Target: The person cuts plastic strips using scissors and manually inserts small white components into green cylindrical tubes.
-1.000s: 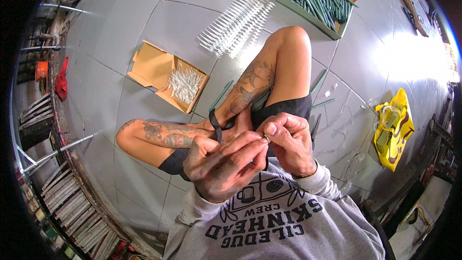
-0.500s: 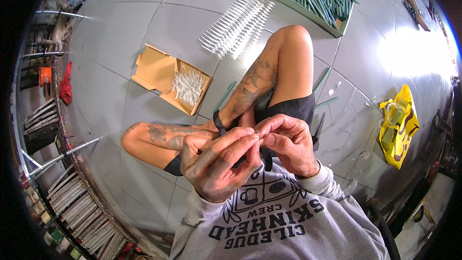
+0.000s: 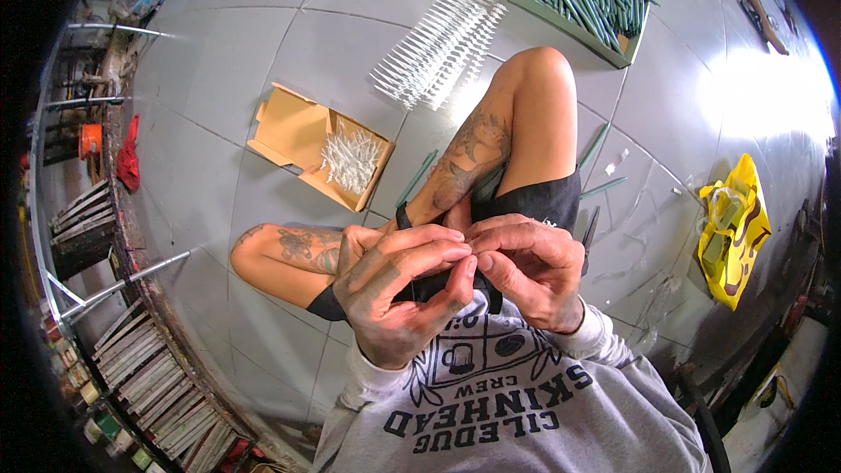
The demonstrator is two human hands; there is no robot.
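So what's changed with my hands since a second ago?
Your bare right hand's thumb has moved toward your body, away from its index fingertip. Your bare left hand is still close against it; whether anything was gripped or released is unclear. The open brown cardboard box of white pieces and the yellow-and-brown plastic bag stayed put.

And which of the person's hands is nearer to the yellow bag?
The right hand: the yellow bag lies out to its right. The left hand is farther away, on the right hand's other side from the bag.
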